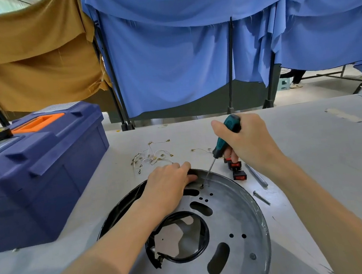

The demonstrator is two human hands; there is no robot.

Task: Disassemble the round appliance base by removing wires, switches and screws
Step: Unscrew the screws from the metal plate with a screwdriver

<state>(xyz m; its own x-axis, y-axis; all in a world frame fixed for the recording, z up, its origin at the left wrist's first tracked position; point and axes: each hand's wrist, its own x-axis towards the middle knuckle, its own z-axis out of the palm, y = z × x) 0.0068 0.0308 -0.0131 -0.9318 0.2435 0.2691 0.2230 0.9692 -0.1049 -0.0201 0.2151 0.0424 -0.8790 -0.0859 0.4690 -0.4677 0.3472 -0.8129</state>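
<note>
I look down on a grey table. The round appliance base, a metal disc with slots, holes and a large central opening edged in black, lies flat on it, close to the near edge. The left hand rests on the base's far rim, its grip clamped there with fingers curled over the black edge. The right hand has its grip closed round the teal-and-black handle of a screwdriver, held tilted. Its thin shaft runs down to a small screw in the disc, just inside the rim and beside the left fingertips. The tip seems to sit in the screw head, though I cannot be sure at this size.

Beyond the rim, loose wires with metal terminals lie tangled on the table. To the right of the rim, black switches with red rockers lie together, partly behind the right hand. A long bolt lies near them. A blue toolbox stands on the table at the left.
</note>
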